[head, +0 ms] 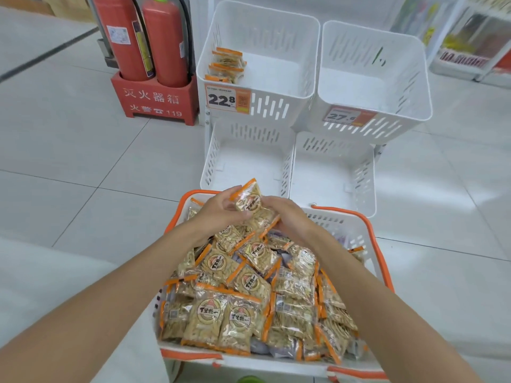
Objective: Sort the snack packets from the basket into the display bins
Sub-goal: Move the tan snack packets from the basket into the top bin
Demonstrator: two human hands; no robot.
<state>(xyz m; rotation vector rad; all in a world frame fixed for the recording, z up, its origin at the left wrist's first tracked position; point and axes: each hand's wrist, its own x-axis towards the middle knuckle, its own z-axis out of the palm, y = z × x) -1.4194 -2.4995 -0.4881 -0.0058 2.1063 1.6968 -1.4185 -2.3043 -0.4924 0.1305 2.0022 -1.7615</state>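
Head view | left hand (221, 210) and right hand (287, 219) both curled round a few snack packets (253, 205) over the basket (370, 225), 12 o'clock end | packets looked light, crinkly, slippery; sealed edges likely gave the surest hold | part-filled bin (271, 107) stood at 12 o'clock

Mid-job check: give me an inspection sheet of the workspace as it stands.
Surface: pale tiled floor; basket stands on it.
Job's things: orange-rimmed basket heaped with snack packets; upper-left bin holds orange packets; other three bins look empty.
Clutter: green object at bottom edge, unidentifiable.
Grippers: left hand and right hand together grip held packets above the basket.
Cables: nothing seen.
Surroundings: two fire extinguishers in red box, left; shelving upper right.
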